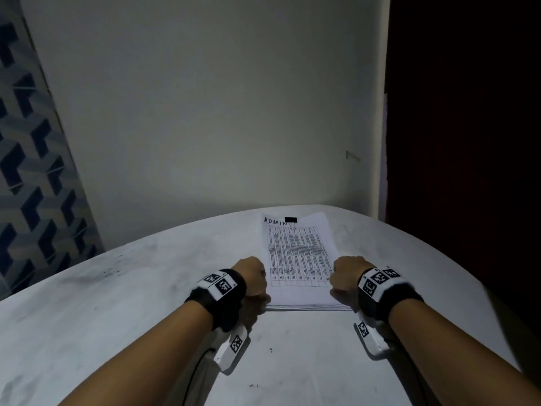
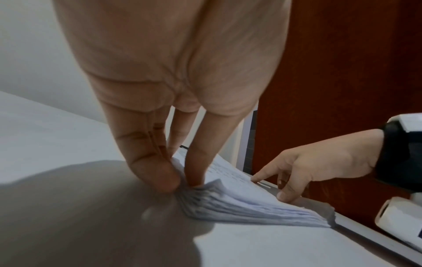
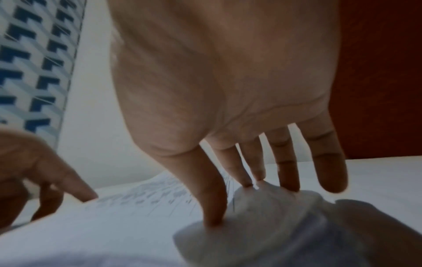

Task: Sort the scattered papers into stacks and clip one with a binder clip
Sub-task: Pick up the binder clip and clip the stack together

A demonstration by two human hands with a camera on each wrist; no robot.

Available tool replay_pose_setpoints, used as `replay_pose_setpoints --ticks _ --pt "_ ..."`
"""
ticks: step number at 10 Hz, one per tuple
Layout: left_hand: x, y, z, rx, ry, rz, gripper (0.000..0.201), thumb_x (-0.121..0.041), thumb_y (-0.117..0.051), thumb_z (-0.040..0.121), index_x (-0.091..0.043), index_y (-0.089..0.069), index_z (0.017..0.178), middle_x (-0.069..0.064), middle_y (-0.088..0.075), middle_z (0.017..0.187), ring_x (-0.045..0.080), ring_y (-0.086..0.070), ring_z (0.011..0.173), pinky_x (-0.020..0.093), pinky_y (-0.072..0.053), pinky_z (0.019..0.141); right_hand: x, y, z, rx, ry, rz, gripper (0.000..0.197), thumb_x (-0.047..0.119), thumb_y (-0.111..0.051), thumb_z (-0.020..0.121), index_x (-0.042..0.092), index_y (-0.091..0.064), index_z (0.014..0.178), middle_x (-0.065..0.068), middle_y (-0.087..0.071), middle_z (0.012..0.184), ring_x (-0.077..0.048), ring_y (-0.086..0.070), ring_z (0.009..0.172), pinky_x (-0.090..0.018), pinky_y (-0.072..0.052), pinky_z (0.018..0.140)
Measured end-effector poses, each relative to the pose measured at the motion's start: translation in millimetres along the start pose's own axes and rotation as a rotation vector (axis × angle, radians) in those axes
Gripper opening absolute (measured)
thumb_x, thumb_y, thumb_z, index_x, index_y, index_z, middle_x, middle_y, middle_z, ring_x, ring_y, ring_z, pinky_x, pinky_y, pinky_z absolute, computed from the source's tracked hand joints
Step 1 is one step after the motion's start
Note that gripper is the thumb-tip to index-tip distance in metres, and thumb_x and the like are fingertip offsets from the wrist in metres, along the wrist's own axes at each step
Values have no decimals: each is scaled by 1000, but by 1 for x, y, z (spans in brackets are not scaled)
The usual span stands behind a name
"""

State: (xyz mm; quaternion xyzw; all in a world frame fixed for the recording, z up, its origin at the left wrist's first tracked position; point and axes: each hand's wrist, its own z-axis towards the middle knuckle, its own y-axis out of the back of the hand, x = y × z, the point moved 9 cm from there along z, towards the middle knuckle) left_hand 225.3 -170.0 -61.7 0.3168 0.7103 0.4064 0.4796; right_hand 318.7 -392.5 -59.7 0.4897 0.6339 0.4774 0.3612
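A thick stack of white papers [image 1: 298,259] lies on the table, its top sheet a printed grid with "ADMIN" handwritten at the far end. A black binder clip [image 1: 290,220] sits on the stack's far edge. My left hand [image 1: 259,290] is at the near left corner. In the left wrist view, the left hand [image 2: 182,180] pinches that corner of the stack [image 2: 239,204] between thumb and fingers, fanning the sheets. My right hand [image 1: 339,284] is at the near right edge. In the right wrist view, the right hand [image 3: 230,204] pinches the stack [image 3: 137,216], thumb on top, and the edge bulges up.
The round white table [image 1: 131,288] stands against a pale wall [image 1: 205,98]. A dark red-brown door [image 1: 468,142] is close on the right, past the table's edge. A blue patterned surface [image 1: 26,171] runs down the left.
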Motion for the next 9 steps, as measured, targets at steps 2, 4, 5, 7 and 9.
replay_pose_setpoints --ticks 2,4,5,7,9 --pt "-64 -29 51 52 -69 20 17 -21 -63 90 -10 -67 102 12 -69 115 31 -66 105 31 -49 80 -59 8 24 -157 -147 -76 42 30 -57 90 14 -60 129 -7 -50 135 -32 -42 129 -47 -38 105" --pt "-112 -54 84 98 -79 98 23 -28 -55 86 -16 -49 68 7 -58 84 31 -59 81 39 -55 80 -105 2 39 -164 -217 32 33 27 -51 94 15 -60 124 -9 -52 133 -31 -47 127 -42 -42 105" --pt "-116 -82 130 151 -48 169 35 -43 -43 74 -16 -57 89 13 -61 114 42 -60 100 51 -52 87 -117 -4 45 -135 -222 67 20 28 -47 92 20 -61 105 -9 -56 129 -29 -49 122 -41 -42 105" --pt "-124 -64 85 101 -87 128 36 -47 -47 76 -19 -49 99 14 -56 124 44 -60 107 56 -50 93 -118 -18 57 -102 -198 78 56 38 -32 86 19 -45 137 -12 -50 143 -33 -46 129 -51 -33 112" --pt "-100 -22 14 -41 -173 -42 56 -41 -50 99 -5 -51 143 19 -51 148 36 -52 131 40 -43 108 -57 5 -13 -169 -55 230 53 43 -36 98 17 -53 141 -11 -50 152 -32 -48 135 -40 -36 114"
